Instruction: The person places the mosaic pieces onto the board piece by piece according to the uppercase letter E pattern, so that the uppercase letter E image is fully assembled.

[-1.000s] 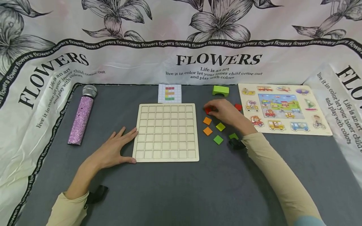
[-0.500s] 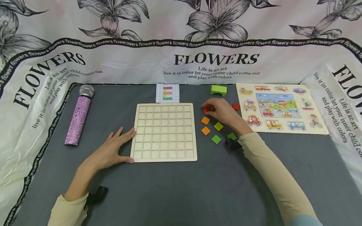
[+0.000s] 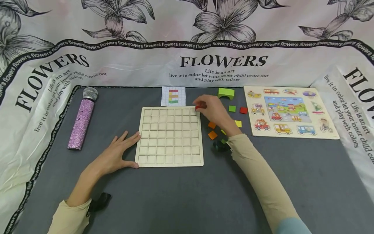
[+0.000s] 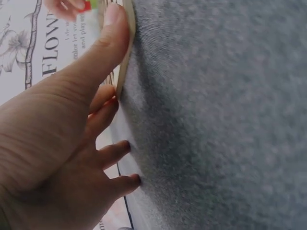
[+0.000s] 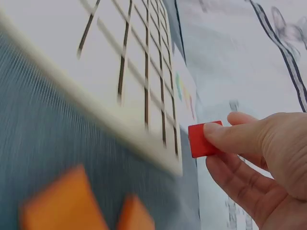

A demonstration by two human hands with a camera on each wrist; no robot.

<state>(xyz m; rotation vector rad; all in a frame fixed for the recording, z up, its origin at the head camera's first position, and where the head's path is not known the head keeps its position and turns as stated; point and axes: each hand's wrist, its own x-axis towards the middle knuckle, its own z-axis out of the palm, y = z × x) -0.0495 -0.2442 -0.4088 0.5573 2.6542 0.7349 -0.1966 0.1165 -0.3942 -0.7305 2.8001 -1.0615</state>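
Observation:
A pale wooden grid board lies flat in the middle of the dark table. My left hand rests at the board's left edge, fingers spread; in the left wrist view the thumb touches its side. Above the board's top right corner, my right hand pinches a small red block between thumb and fingers. The right wrist view shows that block held off the board. Orange blocks lie right of the board. Other loose pieces are a yellow block, a green block and another red block.
Behind the board lies a card with a coloured square pattern. A green arch block stands at the back, beside a vehicle picture puzzle. A glittery pink microphone lies at the left. Some blocks are partly hidden under the right forearm.
My right hand has lifted the red block and carried it left to the board's top right corner. A green and a yellow block have come into view behind it. The left hand stays put.

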